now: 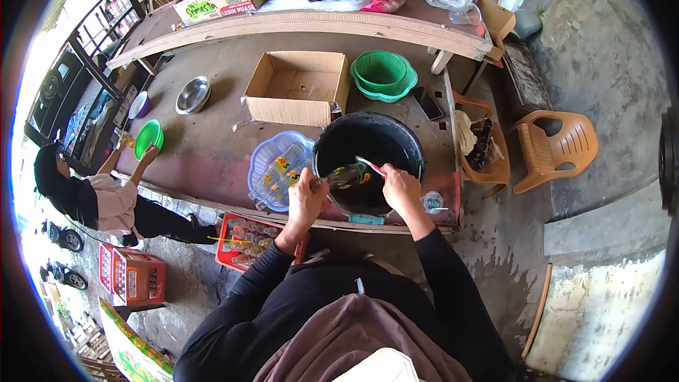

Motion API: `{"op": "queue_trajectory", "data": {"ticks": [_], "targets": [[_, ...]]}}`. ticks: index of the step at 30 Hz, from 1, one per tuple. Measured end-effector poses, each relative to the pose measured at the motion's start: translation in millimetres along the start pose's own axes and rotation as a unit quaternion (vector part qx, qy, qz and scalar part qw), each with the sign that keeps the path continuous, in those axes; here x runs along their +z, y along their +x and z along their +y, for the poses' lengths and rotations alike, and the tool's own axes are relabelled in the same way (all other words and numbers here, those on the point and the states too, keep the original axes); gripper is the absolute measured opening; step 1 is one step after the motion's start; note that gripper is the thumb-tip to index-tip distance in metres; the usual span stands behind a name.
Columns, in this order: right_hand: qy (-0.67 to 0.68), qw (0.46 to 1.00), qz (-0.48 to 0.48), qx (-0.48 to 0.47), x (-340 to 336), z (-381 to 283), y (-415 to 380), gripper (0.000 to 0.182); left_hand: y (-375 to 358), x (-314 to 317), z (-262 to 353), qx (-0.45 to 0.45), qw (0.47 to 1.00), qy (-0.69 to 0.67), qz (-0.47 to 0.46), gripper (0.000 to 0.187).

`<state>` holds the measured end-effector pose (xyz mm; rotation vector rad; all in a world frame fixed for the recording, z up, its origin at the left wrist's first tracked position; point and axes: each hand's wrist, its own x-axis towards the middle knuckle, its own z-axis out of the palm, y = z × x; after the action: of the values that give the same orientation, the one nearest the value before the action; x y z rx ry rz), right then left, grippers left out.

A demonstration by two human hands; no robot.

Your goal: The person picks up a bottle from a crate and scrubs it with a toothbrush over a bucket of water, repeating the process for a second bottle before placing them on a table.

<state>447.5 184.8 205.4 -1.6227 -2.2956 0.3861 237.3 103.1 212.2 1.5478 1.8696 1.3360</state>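
Observation:
Over the big black bucket [419, 143], my left hand [309, 197] is wrapped round one end of a clear glass bottle [346, 177] with a yellow and green label. The bottle lies almost level, pointing to the right. My right hand [402, 188] grips the handle of a slim white-and-pink brush [369, 164], whose far end overlaps the bottle's right end. Dark liquid shows inside the bucket. Left of it stands a pale blue scalloped basin [256, 159] holding several similar glass bottles [281, 170], close to my left hand.
Behind are an open cardboard box [286, 110], green baskets [382, 74], a phone [427, 104] and a metal bowl [192, 95]. A red crate [225, 255] of bottles sits below the table edge. Another person [106, 198] at left holds a green bowl [149, 138]. Plastic chairs [559, 148] stand right.

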Motion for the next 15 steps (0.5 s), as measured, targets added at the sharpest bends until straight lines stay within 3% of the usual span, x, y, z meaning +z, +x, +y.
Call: {"op": "queue_trajectory", "data": {"ticks": [2, 5, 7, 9, 13, 15], "targets": [[0.004, 1.000, -0.013, -0.007, 6.8, -0.9, -5.2, 0.014, 8.0, 0.9, -2.2, -0.080, 0.996, -0.044, 0.001, 0.023], [0.090, 0.994, -0.005, -0.057, -4.6, -28.0, -21.2, 0.014, 20.6, 8.4, -24.9, -0.004, 0.997, 0.049, 0.051, 0.029], [0.083, 0.995, 0.002, -0.060, -10.4, -29.1, -21.8, 0.014, 26.9, 9.4, -25.4, -0.041, 0.998, 0.028, 0.038, 0.031], [-0.011, 0.999, -0.028, -0.008, 2.6, -8.6, -10.0, 0.013, 29.7, 10.1, -22.3, -0.102, 0.994, -0.018, 0.033, 0.032], [0.007, 1.000, -0.007, -0.017, -3.4, -17.5, -21.3, 0.015, 36.6, 14.4, -29.6, -0.102, 0.994, -0.020, 0.040, 0.028], [0.043, 0.998, -0.019, -0.034, -20.4, -36.4, -36.7, 0.016, 38.0, 16.8, -35.1, -0.054, 0.996, 0.031, 0.059, 0.032]]}}
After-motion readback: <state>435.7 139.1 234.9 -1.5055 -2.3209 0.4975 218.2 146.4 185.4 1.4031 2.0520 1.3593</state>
